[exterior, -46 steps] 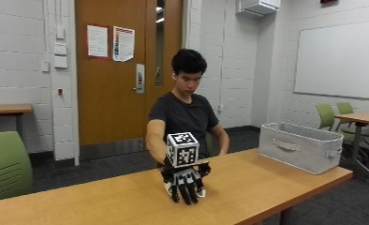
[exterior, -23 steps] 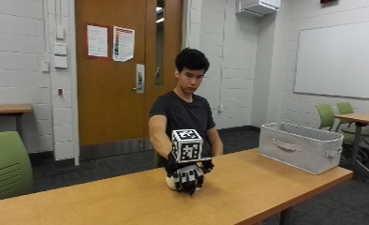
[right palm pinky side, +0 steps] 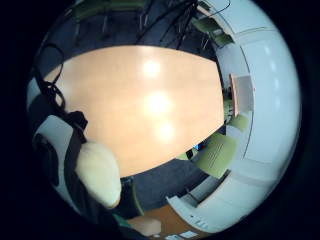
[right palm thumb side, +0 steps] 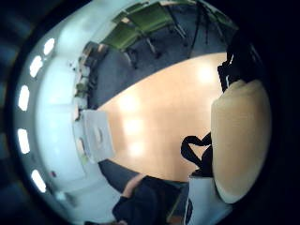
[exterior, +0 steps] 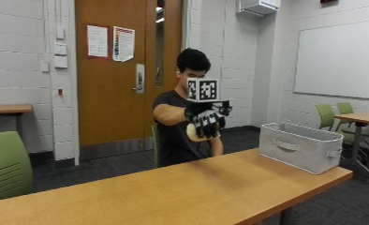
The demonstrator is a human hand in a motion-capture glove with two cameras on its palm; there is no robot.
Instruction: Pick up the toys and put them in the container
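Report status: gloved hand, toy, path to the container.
Black-gloved right hand grips a pale cream rounded toy, raised well above the light wooden table. Grey fabric container sits at the table's end, apart from the hand. Nothing visible between them.

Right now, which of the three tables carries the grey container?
The long table in front of the person: the grey container stands on its end. The door-side table and the whiteboard-side table stand farther back.

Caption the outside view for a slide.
Black-gloved right hand holds a pale yellow round toy above the wooden table, grey fabric container alongside.
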